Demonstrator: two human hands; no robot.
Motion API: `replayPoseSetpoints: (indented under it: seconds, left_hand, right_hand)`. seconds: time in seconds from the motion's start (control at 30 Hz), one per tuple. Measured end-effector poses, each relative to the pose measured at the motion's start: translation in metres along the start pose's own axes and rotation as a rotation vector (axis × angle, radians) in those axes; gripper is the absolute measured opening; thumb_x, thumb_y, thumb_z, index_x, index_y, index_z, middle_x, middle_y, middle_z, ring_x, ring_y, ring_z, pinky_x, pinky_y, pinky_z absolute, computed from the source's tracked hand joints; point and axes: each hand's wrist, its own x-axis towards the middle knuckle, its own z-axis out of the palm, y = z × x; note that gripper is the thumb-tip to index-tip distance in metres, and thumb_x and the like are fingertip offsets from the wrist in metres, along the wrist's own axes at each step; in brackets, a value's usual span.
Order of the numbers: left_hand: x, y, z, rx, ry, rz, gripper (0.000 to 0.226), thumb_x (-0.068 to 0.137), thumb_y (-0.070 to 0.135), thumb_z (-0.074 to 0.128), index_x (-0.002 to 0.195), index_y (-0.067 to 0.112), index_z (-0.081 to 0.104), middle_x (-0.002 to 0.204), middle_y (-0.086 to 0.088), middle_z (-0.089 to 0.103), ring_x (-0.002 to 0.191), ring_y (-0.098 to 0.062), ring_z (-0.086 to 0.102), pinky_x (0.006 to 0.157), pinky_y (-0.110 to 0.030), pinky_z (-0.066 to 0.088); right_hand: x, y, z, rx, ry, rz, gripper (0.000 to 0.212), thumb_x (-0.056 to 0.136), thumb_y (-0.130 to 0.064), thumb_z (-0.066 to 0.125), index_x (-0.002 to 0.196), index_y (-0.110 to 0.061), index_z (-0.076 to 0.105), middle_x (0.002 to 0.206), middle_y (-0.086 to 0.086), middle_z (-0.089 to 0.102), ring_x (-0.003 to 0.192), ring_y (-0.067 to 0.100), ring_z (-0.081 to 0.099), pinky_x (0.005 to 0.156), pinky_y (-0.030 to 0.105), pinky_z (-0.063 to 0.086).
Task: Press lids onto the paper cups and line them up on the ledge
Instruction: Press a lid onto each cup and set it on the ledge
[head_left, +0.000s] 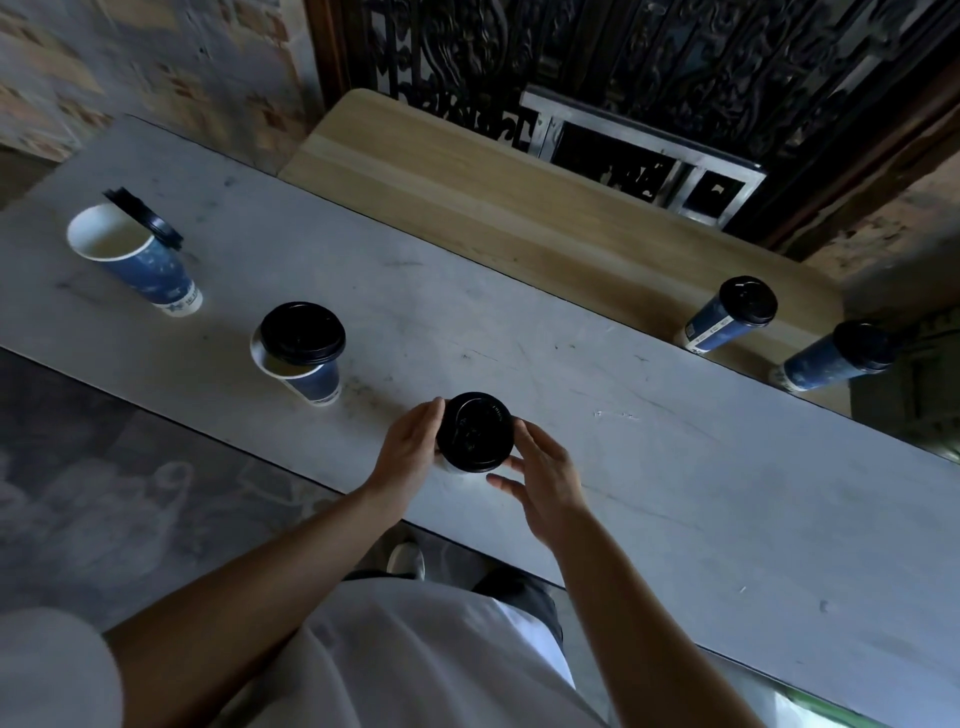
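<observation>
Hands are both on the middle one. The left hand (410, 447) has its fingers wrapped round the side of a paper cup capped with a round black plastic lid (475, 432). The right hand (540, 483) is just beside it with loose, spread fingers, thumb touching the lid's rim. That cup stands on the long grey stone counter (675, 467), close to its near edge.

To the left is a blue paper cup with a crooked black lid (301, 343). Further left, an open blue paper cup (135, 260) has a black lid leaning on its rim (145, 215).

There's loads of bare counter to the right. Two lidded blue cups (727, 317) (836, 358) stand on the pale wooden ledge (467, 187), at its right end by the counter edge.
</observation>
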Motion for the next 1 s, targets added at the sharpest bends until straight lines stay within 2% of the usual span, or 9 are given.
replayPoseSetpoints:
  seconds: [0.13, 0.17, 0.23, 0.3, 0.33, 0.43, 0.5, 0.7, 1.0]
  left_hand:
    - [-0.001, -0.003, 0.001, 0.054, 0.019, 0.112, 0.037, 0.105, 0.028, 0.045, 0.092, -0.002, 0.061, 0.088, -0.025, 0.063, 0.086, -0.024, 0.064, 0.084, -0.057, 0.053]
    - [0.000, -0.004, 0.001, 0.080, 0.024, 0.134, 0.034, 0.106, 0.027, 0.044, 0.090, 0.005, 0.064, 0.084, -0.016, 0.065, 0.087, -0.022, 0.066, 0.083, -0.052, 0.055]
    - [0.001, -0.008, 0.001, 0.158, 0.035, 0.183, 0.028, 0.104, 0.026, 0.042, 0.089, 0.019, 0.064, 0.080, 0.009, 0.064, 0.083, -0.002, 0.065, 0.079, -0.028, 0.056]
    - [0.002, -0.011, 0.001, 0.257, 0.035, 0.221, 0.026, 0.106, 0.019, 0.040, 0.098, 0.011, 0.064, 0.082, 0.019, 0.059, 0.083, 0.012, 0.061, 0.073, -0.007, 0.049]
    - [0.003, -0.012, 0.001, 0.273, 0.034, 0.232, 0.026, 0.107, 0.017, 0.039, 0.101, 0.009, 0.063, 0.084, 0.018, 0.060, 0.084, 0.012, 0.061, 0.072, -0.006, 0.048]
    - [0.005, -0.012, 0.002, 0.276, 0.033, 0.267, 0.029, 0.107, 0.026, 0.033, 0.100, 0.025, 0.061, 0.090, 0.010, 0.066, 0.089, -0.003, 0.065, 0.079, -0.020, 0.052]
    - [0.004, -0.011, 0.003, 0.287, 0.009, 0.289, 0.029, 0.105, 0.026, 0.031, 0.103, 0.029, 0.059, 0.093, 0.011, 0.065, 0.093, -0.004, 0.065, 0.082, -0.021, 0.053]
    - [0.006, -0.013, 0.004, 0.312, -0.017, 0.263, 0.034, 0.108, 0.019, 0.029, 0.114, 0.007, 0.061, 0.100, -0.005, 0.066, 0.101, -0.022, 0.065, 0.091, -0.041, 0.054]
    - [0.003, -0.010, 0.005, 0.255, -0.032, 0.251, 0.034, 0.109, 0.016, 0.030, 0.120, 0.006, 0.061, 0.106, -0.006, 0.067, 0.107, -0.016, 0.065, 0.095, -0.031, 0.054]
  right_hand:
    - [0.000, 0.004, 0.000, 0.003, -0.002, -0.022, 0.024, 0.103, -0.032, 0.053, 0.109, -0.020, 0.073, 0.102, 0.000, 0.076, 0.088, 0.015, 0.071, 0.081, 0.042, 0.058]
    - [0.000, 0.005, 0.000, 0.005, 0.003, -0.026, 0.024, 0.103, -0.031, 0.052, 0.108, -0.020, 0.073, 0.102, 0.002, 0.075, 0.088, 0.016, 0.071, 0.082, 0.043, 0.058]
    - [0.002, 0.005, 0.002, -0.008, 0.014, -0.030, 0.023, 0.104, -0.028, 0.050, 0.107, -0.019, 0.071, 0.104, 0.006, 0.073, 0.091, 0.017, 0.070, 0.081, 0.045, 0.059]
    - [0.003, 0.003, 0.005, -0.025, 0.023, -0.028, 0.024, 0.104, -0.027, 0.048, 0.107, -0.019, 0.070, 0.106, 0.007, 0.072, 0.094, 0.018, 0.069, 0.079, 0.048, 0.060]
    - [0.003, 0.003, 0.006, -0.024, 0.020, -0.023, 0.025, 0.104, -0.027, 0.047, 0.109, -0.019, 0.069, 0.106, 0.007, 0.071, 0.095, 0.017, 0.068, 0.078, 0.050, 0.061]
    - [0.004, 0.003, 0.006, -0.003, 0.006, 0.000, 0.027, 0.105, -0.030, 0.046, 0.114, -0.017, 0.068, 0.106, 0.005, 0.071, 0.099, 0.017, 0.067, 0.075, 0.052, 0.062]
    - [0.005, 0.005, 0.004, 0.011, -0.002, 0.006, 0.027, 0.105, -0.031, 0.045, 0.114, -0.018, 0.068, 0.105, 0.003, 0.071, 0.102, 0.019, 0.067, 0.073, 0.052, 0.062]
    - [0.009, 0.009, 0.004, 0.076, -0.023, 0.043, 0.026, 0.104, -0.031, 0.047, 0.113, -0.017, 0.067, 0.103, 0.000, 0.073, 0.105, 0.021, 0.067, 0.067, 0.048, 0.062]
    - [0.008, 0.014, 0.012, 0.015, 0.021, 0.033, 0.027, 0.105, -0.037, 0.039, 0.111, -0.028, 0.064, 0.124, 0.008, 0.061, 0.116, 0.027, 0.061, 0.069, 0.054, 0.062]
